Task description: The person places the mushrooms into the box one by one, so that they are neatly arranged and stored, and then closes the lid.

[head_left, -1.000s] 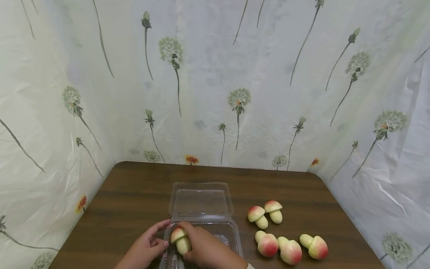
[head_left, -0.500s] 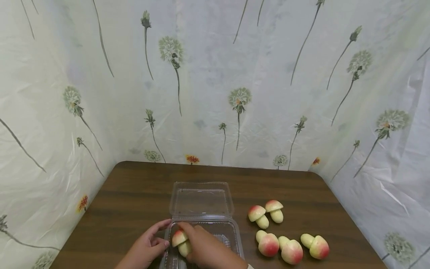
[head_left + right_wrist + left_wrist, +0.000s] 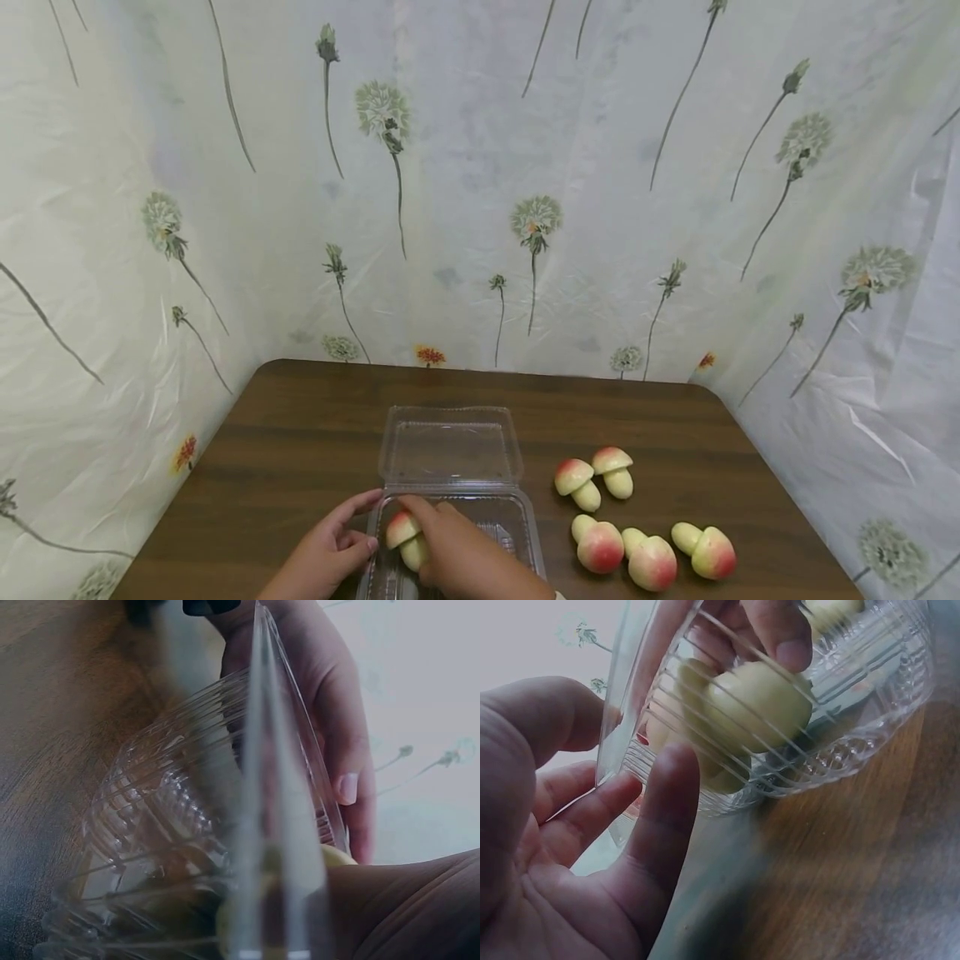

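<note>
A clear plastic clamshell container (image 3: 529, 533) stands near the table's front edge, its lid (image 3: 450, 446) laid back. My left hand (image 3: 326, 543) holds its left rim, with the thumb and fingers at the edge. Inside, my right hand (image 3: 468, 552) grips a toy mushroom (image 3: 402, 529) with a red and cream cap, at the container's left side. In the left wrist view the pale mushroom (image 3: 761, 705) shows through the ribbed wall, the right hand's fingers (image 3: 787, 645) on it. The right wrist view looks through the blurred container wall (image 3: 165, 795), which covers most of the mushroom.
To the container's right lie several similar mushrooms: two at the back, such as the cream one with a red top (image 3: 611, 471), and a front row ending with a red-capped mushroom (image 3: 708, 552). A flower-patterned sheet (image 3: 465, 208) hangs behind the brown table (image 3: 322, 417).
The gripped mushroom has shifted slightly right and tilted a little within the container. The left hand and the container have stayed in place.
</note>
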`<move>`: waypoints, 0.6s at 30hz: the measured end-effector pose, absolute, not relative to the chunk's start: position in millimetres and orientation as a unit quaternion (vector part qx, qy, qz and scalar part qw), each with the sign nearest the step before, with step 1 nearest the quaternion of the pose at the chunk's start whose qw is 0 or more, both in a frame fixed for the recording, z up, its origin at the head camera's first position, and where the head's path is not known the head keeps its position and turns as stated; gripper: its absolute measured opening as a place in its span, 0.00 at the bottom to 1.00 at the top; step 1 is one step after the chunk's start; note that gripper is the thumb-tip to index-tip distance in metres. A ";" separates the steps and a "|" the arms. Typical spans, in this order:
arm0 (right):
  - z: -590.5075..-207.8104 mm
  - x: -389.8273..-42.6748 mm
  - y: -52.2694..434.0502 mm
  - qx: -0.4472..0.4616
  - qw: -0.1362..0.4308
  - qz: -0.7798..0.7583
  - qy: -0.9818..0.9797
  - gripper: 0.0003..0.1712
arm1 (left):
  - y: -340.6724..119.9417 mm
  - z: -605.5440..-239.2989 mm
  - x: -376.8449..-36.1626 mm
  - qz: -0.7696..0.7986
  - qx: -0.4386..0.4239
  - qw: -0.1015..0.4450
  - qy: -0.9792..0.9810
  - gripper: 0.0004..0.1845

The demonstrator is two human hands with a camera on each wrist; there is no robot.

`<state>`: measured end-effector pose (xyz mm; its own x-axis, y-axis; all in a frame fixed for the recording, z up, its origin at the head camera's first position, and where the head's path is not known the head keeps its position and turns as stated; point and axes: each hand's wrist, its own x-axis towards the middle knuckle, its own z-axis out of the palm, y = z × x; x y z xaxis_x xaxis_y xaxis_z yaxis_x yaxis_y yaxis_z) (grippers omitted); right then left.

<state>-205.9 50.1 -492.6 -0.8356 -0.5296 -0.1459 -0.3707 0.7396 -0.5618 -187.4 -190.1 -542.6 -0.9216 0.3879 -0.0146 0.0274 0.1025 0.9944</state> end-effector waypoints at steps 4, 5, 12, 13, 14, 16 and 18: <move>-492.4 -205.5 50.8 -0.243 0.151 -0.270 0.919 0.55 | -190.1 -542.8 -187.4 0.655 0.145 0.136 0.729 0.36; -492.6 -205.4 51.2 -0.241 0.154 -0.272 0.919 0.55 | -189.9 -542.8 -187.4 0.655 0.146 0.136 0.729 0.36; -493.1 -204.4 56.2 -0.232 0.169 -0.275 0.917 0.55 | -189.3 -543.2 -186.6 0.657 0.152 0.137 0.725 0.36; -493.1 -204.3 57.1 -0.233 0.169 -0.275 0.917 0.54 | -189.3 -543.2 -186.5 0.656 0.152 0.136 0.727 0.36; -493.0 -204.3 58.1 -0.236 0.169 -0.272 0.917 0.54 | -189.3 -543.1 -186.5 0.656 0.150 0.135 0.727 0.36; -492.9 -204.7 59.9 -0.242 0.167 -0.266 0.918 0.54 | -189.0 -542.7 -186.4 0.654 0.145 0.134 0.730 0.36; -493.0 -204.9 62.0 -0.246 0.169 -0.263 0.917 0.54 | -188.6 -542.4 -186.1 0.653 0.140 0.133 0.732 0.36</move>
<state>-204.9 62.0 -493.0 -0.8219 -0.5407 -0.1794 -0.3631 0.7398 -0.5664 -186.1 -188.6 -542.4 -0.9250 0.3797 -0.0116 0.0313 0.1066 0.9938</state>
